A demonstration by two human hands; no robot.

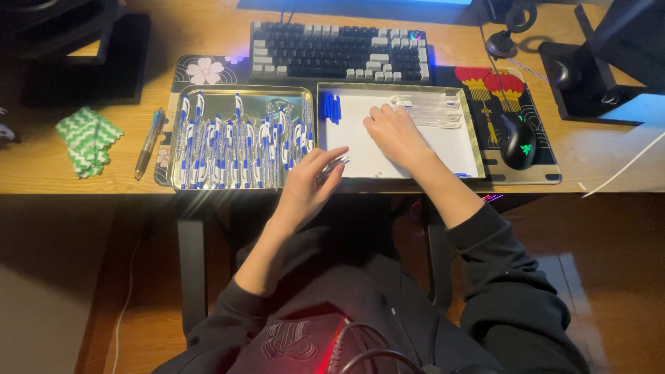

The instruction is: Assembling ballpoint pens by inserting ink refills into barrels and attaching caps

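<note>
My left hand (308,183) holds a thin clear pen part (334,166) at the near edge of the desk, between the two trays. My right hand (393,131) rests fingers-down on the white sheet inside the right tray (474,131); whether it grips anything cannot be told. Clear pen barrels (433,111) lie in a row just right of its fingertips. A small bunch of blue caps (332,107) sits at that tray's far left. The metal left tray (242,91) is packed with several blue and white pens (239,145).
A keyboard (339,52) lies behind the trays. A black mouse (517,140) sits on the patterned mat at the right. One loose pen (149,144) and a green and white cloth (89,138) lie left of the trays. Dark stands occupy both far corners.
</note>
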